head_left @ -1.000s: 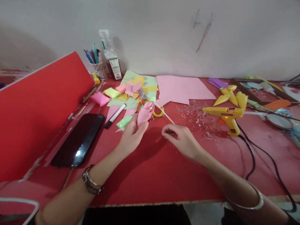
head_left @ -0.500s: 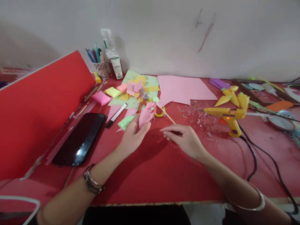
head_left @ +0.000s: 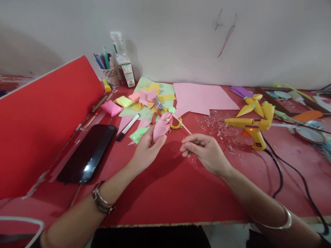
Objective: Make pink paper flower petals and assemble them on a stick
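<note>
My left hand point(head_left: 148, 146) is closed round a pink paper bud point(head_left: 162, 125) with overlapping folds and a small green dot on its upper right side. My right hand point(head_left: 203, 150) is at the right, fingers curled and thumb pressed against them; whatever they may pinch is too small or hidden. A thin wooden stick point(head_left: 183, 125) with a light green ball point(head_left: 171, 110) at its top slants between the hands. Its lower end reaches behind my right fingers, and I cannot tell whether they touch. Beyond the bud shows a yellow scissor handle point(head_left: 177, 126).
A yellow glue gun point(head_left: 248, 124) with its light lit lies at the right, its black cord trailing forward. Left are a phone point(head_left: 88, 153), a marker point(head_left: 128, 127) and a green clay packet point(head_left: 139, 135). Pink paper point(head_left: 201, 97), yellow paper cones point(head_left: 258, 106) and a bottle point(head_left: 126, 67) stand farther back.
The fingers of my right hand have curled in from a straighter pose, and the thumb has closed against them. My left hand and the pink bud stay put.
</note>
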Demonstrator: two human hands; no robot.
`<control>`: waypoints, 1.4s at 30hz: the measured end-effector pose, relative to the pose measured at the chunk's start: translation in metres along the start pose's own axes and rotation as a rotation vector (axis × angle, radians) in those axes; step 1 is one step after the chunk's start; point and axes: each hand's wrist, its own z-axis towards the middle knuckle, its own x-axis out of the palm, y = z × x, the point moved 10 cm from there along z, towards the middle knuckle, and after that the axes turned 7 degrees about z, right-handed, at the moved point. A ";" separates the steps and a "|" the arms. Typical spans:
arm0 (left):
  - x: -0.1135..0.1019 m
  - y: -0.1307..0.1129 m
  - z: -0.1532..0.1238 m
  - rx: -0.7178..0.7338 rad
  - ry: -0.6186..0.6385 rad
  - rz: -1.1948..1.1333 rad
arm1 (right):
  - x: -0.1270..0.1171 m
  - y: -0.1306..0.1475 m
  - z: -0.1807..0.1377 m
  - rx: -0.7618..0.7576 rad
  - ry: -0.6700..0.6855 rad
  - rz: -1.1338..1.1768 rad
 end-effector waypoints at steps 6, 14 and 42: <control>0.000 -0.002 0.000 0.008 0.005 0.044 | -0.009 -0.005 0.001 0.031 -0.063 0.141; 0.001 -0.002 0.000 0.011 0.009 0.070 | -0.009 -0.011 0.003 0.089 -0.048 0.252; 0.016 -0.005 -0.015 -0.049 0.303 1.303 | -0.011 -0.014 0.005 0.094 -0.081 0.278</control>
